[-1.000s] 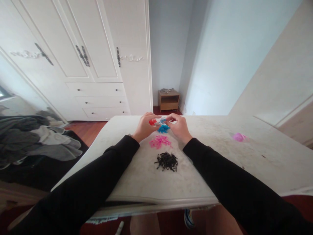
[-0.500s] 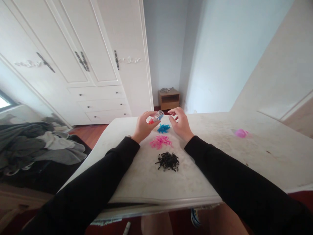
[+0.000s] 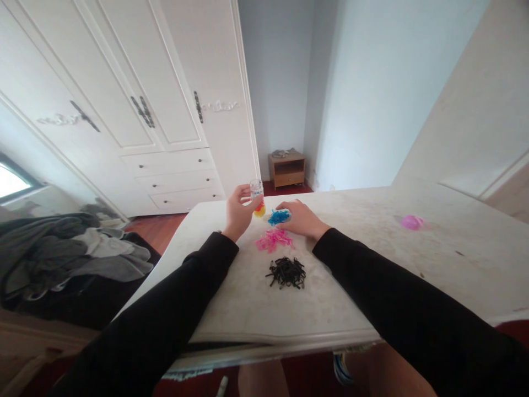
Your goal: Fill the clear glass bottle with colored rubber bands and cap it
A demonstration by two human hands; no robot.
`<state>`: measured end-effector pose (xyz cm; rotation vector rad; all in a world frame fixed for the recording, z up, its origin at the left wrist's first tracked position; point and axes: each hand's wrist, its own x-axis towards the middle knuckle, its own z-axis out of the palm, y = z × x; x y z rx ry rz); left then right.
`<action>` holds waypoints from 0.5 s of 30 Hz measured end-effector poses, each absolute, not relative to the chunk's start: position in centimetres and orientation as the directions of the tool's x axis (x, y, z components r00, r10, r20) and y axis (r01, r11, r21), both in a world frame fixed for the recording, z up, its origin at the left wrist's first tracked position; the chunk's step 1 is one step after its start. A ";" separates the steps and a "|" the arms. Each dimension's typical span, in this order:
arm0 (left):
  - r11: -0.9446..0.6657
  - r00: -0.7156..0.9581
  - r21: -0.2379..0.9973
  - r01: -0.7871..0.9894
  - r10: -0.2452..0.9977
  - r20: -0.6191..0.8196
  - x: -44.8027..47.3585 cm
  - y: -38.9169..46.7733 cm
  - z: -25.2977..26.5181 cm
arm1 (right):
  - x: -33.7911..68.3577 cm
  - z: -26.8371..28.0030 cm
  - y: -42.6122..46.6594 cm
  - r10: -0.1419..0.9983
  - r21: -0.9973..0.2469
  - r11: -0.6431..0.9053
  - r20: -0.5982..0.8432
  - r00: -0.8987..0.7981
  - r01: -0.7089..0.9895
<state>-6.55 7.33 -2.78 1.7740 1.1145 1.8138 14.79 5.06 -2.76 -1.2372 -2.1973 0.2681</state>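
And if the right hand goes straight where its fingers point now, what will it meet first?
The blue pile, right at the fingertips of the right hand; they may be touching it. Beyond that, the jar in the left hand looks close to the line, though depth is unclear.

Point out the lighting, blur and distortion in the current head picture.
Head view throughout: the bright dark-framed pane is burnt out; the tall white panelled wardrobe tilts, likely wide-angle distortion; the small clear cylindrical bottle in the left hand is too soft for fine detail; shadows on the off-white table are faint.
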 end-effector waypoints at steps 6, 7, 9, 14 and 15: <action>-0.628 -0.071 0.654 0.422 0.697 0.714 -6.6 6.6 -2.5 | 14.9 -3.3 5.6 0.819 -0.464 0.555 0.450 -0.355 0.691; -0.629 -0.067 0.650 0.426 0.695 0.716 -6.6 6.5 -2.5 | 14.9 -3.2 5.7 0.813 -0.459 0.561 0.463 -0.353 0.689; -0.634 -0.065 0.639 0.435 0.686 0.724 -6.6 6.4 -2.4 | 14.8 -3.0 5.6 0.805 -0.457 0.567 0.483 -0.344 0.685; -0.653 -0.035 0.563 0.506 0.637 0.770 -6.9 6.4 -2.2 | 14.7 -2.5 5.5 0.808 -0.547 0.554 0.537 -0.245 0.628; -0.656 -0.015 0.541 0.526 0.630 0.777 -7.0 6.4 -2.2 | 14.8 -2.5 5.5 0.810 -0.577 0.552 0.542 -0.223 0.602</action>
